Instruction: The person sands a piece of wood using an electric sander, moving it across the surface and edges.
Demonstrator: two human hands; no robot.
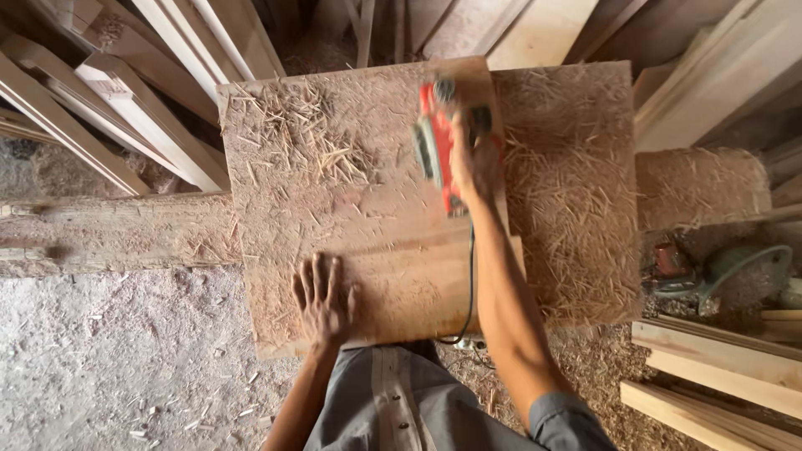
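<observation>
My right grip (473,163) is clenched around the red planer (436,144); my left grip (324,299) lies released, flat on the board (376,242).

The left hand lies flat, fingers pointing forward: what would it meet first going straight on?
Probably the loose wood shavings farther up the board; the left hand has only bare, dusty board before that.
</observation>
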